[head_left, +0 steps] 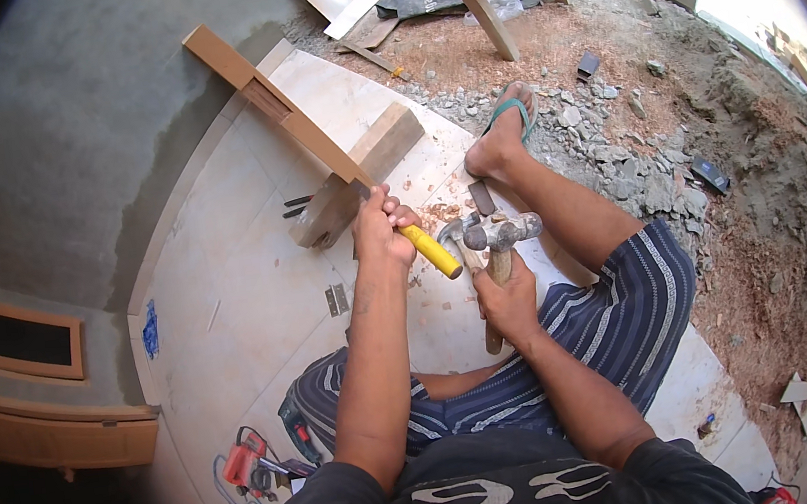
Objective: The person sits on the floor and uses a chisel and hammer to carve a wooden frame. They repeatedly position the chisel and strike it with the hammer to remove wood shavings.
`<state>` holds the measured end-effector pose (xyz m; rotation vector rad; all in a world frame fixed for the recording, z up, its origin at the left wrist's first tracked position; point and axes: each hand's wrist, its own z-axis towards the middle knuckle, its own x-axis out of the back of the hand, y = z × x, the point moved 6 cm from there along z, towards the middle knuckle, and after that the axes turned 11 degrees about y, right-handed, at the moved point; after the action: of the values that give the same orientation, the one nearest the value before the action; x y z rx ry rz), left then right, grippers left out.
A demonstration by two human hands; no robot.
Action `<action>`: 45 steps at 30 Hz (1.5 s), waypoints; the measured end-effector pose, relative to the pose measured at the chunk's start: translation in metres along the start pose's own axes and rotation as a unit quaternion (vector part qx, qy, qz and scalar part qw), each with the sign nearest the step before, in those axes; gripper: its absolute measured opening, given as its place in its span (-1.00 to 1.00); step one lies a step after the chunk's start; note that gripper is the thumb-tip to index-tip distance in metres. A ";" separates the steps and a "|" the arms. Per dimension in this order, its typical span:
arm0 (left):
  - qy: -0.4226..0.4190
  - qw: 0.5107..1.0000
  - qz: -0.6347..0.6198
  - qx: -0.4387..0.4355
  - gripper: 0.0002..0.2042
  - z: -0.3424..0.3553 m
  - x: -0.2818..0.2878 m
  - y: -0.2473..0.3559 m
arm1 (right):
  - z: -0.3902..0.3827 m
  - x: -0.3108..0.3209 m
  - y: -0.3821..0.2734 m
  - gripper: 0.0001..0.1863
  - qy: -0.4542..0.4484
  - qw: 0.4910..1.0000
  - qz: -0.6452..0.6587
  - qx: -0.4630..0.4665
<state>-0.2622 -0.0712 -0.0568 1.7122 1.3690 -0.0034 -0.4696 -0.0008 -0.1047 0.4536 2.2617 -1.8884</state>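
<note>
My left hand is closed around a chisel with a yellow handle. Its blade end meets the near end of a long brown wooden board, which has a rectangular recess cut in its face. The board rests across a thick wooden block on the tiled floor. In my right hand is a hammer, gripped by its wooden handle, its metal head just right of the chisel's butt. Partly hidden behind that head lies a curved metal tool I cannot make out fully.
Wood shavings and a metal hinge lie on the tiles. A red power tool with a cable sits at lower left. Rubble covers the ground to the right, below a wooden trestle. A grey wall stands left.
</note>
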 end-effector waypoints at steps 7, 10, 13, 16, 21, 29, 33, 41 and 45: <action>0.002 1.000 0.001 0.013 -0.88 0.003 0.001 0.002 | -0.012 -0.012 -0.007 -0.85 -0.082 0.982 0.019 0.170; 0.007 1.000 0.000 0.020 -0.90 0.002 0.000 0.002 | -0.023 -0.015 0.023 -0.79 -0.101 0.988 -0.067 0.092; 0.006 1.000 -0.004 0.019 -0.90 0.000 -0.003 0.004 | -0.027 -0.013 0.007 -0.92 -0.137 0.967 -0.006 0.215; 0.015 1.000 -0.002 0.021 -0.90 -0.001 0.001 0.004 | -0.030 -0.014 -0.022 -0.91 -0.135 0.933 0.010 0.333; 0.018 1.000 -0.008 0.019 -0.88 0.003 -0.003 0.006 | -0.022 -0.032 0.028 -0.84 -0.101 0.963 -0.150 0.201; 0.008 1.000 -0.007 0.025 -0.87 -0.001 -0.002 0.006 | -0.035 -0.021 0.006 -0.84 -0.180 0.953 -0.018 0.245; 0.005 1.000 0.000 0.017 -0.86 -0.003 -0.001 0.004 | -0.018 -0.030 0.015 -0.82 -0.177 0.971 -0.097 0.125; 0.004 1.000 0.005 0.018 -0.86 0.002 0.001 0.005 | -0.017 -0.031 0.025 -0.76 -0.213 0.966 -0.141 0.035; 0.007 1.000 0.012 0.016 -0.85 0.000 -0.001 0.005 | -0.025 -0.021 0.018 -0.87 -0.174 0.975 -0.047 0.126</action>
<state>-0.2587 -0.0715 -0.0529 1.7580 1.3658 0.0008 -0.4425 0.0239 -0.1101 0.0364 1.8589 -2.1175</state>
